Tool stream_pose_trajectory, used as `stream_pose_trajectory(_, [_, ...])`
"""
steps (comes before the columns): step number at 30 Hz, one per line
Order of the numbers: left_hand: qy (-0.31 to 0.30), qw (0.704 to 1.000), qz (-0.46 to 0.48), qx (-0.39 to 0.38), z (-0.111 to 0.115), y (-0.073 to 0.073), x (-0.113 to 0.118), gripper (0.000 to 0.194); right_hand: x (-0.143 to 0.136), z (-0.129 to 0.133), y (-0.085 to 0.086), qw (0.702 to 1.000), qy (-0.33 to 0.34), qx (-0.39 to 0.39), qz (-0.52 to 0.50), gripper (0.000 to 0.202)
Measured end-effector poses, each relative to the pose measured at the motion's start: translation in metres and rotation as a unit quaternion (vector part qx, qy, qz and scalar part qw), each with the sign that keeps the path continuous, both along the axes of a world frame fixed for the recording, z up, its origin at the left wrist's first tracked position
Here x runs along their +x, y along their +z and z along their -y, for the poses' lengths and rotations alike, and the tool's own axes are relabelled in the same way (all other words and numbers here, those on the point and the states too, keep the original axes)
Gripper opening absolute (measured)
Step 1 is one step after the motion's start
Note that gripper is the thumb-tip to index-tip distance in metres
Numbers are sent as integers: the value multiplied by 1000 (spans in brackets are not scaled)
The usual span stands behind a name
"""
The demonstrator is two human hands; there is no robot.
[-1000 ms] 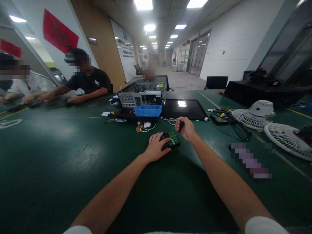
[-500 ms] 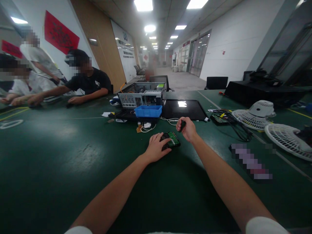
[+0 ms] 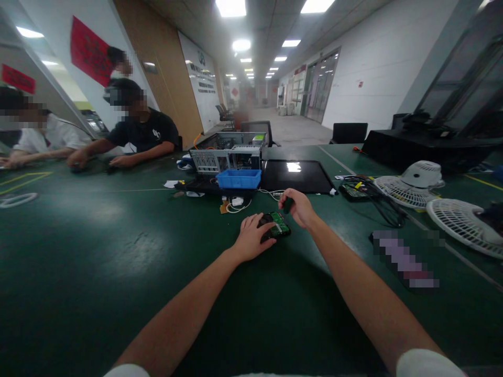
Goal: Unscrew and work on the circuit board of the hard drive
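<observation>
In front of me on the table lies a hard drive (image 3: 281,230), its green circuit board facing up. My left hand (image 3: 253,238) rests over its left part and steadies it, the index finger reaching across the board and the thumb at the near edge. My right hand (image 3: 299,208) is curled around a small black-handled tool (image 3: 288,204), which looks like a screwdriver, just above the drive's far right side. The tool's shaft and tip are too fine to make out. My left palm and fingers hide the drive's left end.
Beyond the drive are a blue tray (image 3: 239,179), an open computer case (image 3: 228,154) and a black flat panel (image 3: 297,177). Cables (image 3: 387,207), another circuit-board piece (image 3: 353,191) and white fans (image 3: 467,222) lie to the right. Co-workers (image 3: 143,128) sit at the far left.
My right hand has shifted slightly left and turned with the tool, its fingers a little looser. My left hand and the drive stay put. A standing person in the background has moved right.
</observation>
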State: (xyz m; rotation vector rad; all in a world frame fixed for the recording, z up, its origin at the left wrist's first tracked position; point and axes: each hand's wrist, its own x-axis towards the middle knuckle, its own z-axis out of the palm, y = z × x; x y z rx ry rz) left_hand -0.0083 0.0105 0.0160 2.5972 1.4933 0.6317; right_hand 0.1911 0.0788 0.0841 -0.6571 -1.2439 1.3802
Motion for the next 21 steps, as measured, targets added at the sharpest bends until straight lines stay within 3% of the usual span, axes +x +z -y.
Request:
stream_pose_trajectory(10, [0,1000,1,3,0,-1,0,54,0,6,6,997,69,-16,7,30])
stream_pose_trajectory(15, [-2,1000,-2,6,0,-1,-1,55,1,2,3,999,41,2,13,27])
stream_pose_trajectory(21, [-5,1000,-3,-1,1,1,-1,55,11,-2,8,992,-34,50,115,19])
